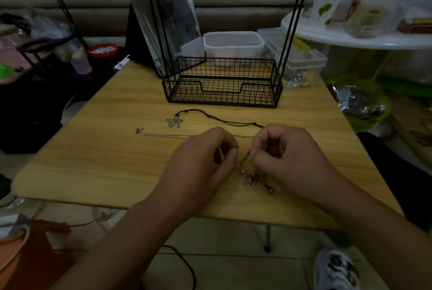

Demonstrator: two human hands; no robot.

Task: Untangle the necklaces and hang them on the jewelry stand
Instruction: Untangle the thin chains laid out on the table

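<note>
Both the left hand (201, 161) and right hand (287, 156) curl in a pinching grip over a thin chain (187, 135), hiding the tangle, the cross pendant (257, 182) half-covered on the desk (105, 149).

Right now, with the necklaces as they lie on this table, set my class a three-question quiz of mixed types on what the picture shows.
1. True or false: a necklace already hangs on the jewelry stand.
2. Which pendant lies between the hands? A) cross B) flower C) heart
3. Fill in: the flower pendant hangs on a ____ cord.

Key:
1. False; none hangs there.
2. A: the cross pendant lies between the left hand and right hand, which pinch its thin chain.
3. Black.
</note>
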